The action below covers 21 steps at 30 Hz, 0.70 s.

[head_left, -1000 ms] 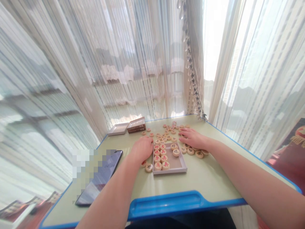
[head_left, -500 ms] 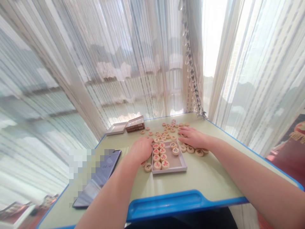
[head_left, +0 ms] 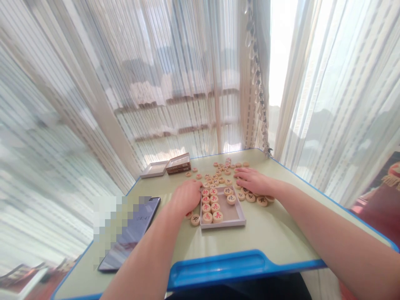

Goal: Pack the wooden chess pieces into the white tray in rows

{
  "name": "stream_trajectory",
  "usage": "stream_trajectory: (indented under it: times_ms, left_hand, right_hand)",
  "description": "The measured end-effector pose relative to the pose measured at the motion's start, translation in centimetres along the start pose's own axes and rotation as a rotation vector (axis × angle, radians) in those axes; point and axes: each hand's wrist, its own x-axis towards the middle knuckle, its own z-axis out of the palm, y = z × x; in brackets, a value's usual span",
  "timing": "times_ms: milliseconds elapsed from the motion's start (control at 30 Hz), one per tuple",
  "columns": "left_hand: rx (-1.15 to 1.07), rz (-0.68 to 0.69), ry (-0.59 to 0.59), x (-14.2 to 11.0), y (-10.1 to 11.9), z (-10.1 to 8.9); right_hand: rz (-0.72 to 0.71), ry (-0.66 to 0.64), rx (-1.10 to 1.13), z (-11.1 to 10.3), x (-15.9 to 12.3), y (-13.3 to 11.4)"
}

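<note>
A shallow white cardboard box (head_left: 223, 226) holds xiangqi pieces. Two columns of red-marked pieces (head_left: 214, 208) fill its left side, and two dark-marked pieces (head_left: 231, 199) lie at its upper right. My left hand (head_left: 188, 195) is closed at the box's left wall, fingers curled by its far corner; the fingertips are partly hidden. Beyond the box's right side, my right hand (head_left: 254, 180) lies palm down with fingers spread over loose pieces, some hidden beneath it. Several dark-marked pieces (head_left: 250, 197) show on its near side. One dark-marked piece (head_left: 195, 220) sits left of the box.
More loose pieces (head_left: 221, 180) are scattered behind the box. At the back left stand an open white tray (head_left: 154, 168) and a brown box (head_left: 178, 164). A tablet or phone (head_left: 137, 233) lies left of my left forearm. The table has a blue rim (head_left: 218, 266); striped curtains hang behind.
The view shifts slightly down and back. Both hands keep practically the same places, and the pieces in the box stay as they were.
</note>
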Motion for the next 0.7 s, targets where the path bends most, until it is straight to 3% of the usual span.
stream_trajectory:
  times_ms: [400,700]
  left_hand:
    - [-0.001,-0.026,0.031,0.5,-0.5,0.5]
    - [-0.069,-0.083,0.097,1.3,-1.4,1.2]
  right_hand:
    - [0.008,-0.018,-0.054,-0.2,-0.2,-0.3]
    - [0.032,0.077,-0.029,-0.4,-0.3,0.0]
